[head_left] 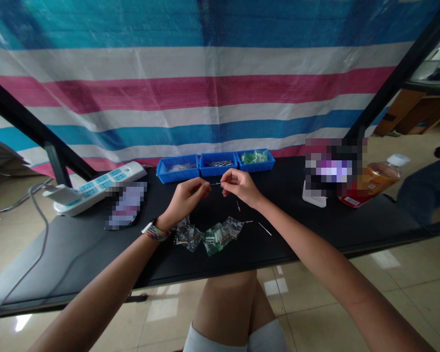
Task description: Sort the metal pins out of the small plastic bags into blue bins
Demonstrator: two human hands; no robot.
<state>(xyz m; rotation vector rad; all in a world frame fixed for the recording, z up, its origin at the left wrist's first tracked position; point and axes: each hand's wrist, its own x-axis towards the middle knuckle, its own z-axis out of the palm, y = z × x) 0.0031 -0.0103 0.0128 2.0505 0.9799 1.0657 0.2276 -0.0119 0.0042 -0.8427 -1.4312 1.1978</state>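
My left hand (pixel 188 196) and my right hand (pixel 241 186) meet above the black table, fingertips pinched on opposite ends of a thin metal pin (pixel 215 184). The pin lies nearly level between them, and its ends are hidden by the fingers. Just behind my hands stand three blue trays: one with small clear packets (pixel 179 167), one with loose metal pins (pixel 220 164), one with green packets (pixel 254 157). Below my hands lie clear plastic packets (pixel 188 235) and green packets (pixel 214 238) with small parts inside. Loose pins (pixel 238 206) and a white stick (pixel 265 228) rest nearby.
On the left are a white power strip (pixel 100 186) with a plugged-in cable and a blurred-out flat object (pixel 126 206). To the right stand a drink bottle (pixel 376 178) and a white item (pixel 314 195). A striped tarp (pixel 220 90) hangs behind the black table (pixel 278 244).
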